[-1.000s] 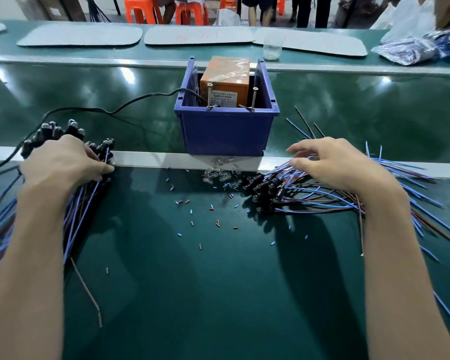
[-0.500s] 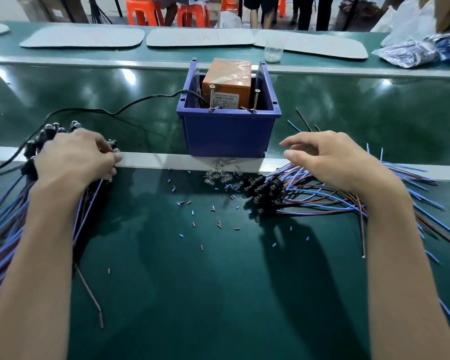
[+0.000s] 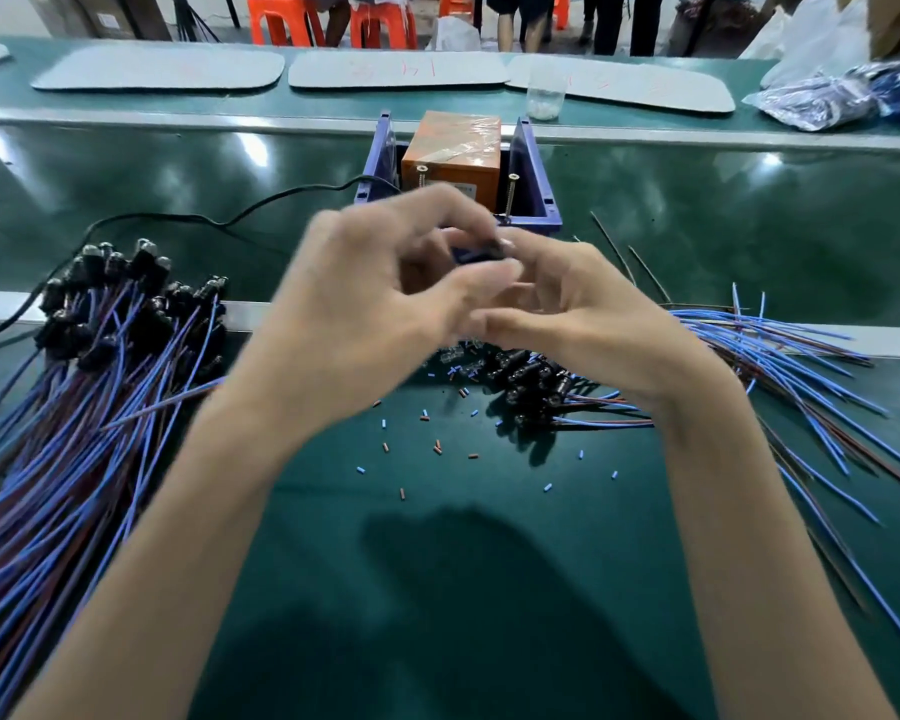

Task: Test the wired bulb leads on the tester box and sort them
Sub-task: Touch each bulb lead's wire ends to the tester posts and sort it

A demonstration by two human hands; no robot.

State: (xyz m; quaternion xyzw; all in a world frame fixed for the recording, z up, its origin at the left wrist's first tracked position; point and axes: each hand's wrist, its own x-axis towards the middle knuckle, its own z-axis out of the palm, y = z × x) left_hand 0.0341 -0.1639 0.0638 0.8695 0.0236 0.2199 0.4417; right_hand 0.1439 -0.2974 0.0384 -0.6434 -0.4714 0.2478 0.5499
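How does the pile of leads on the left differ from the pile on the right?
The left pile is thicker and bunched, with its bulb sockets pointing away from the person. The right pile is thinner and fanned out flat, with its sockets pointing toward the centre. Both have black sockets on blue and brown wires.
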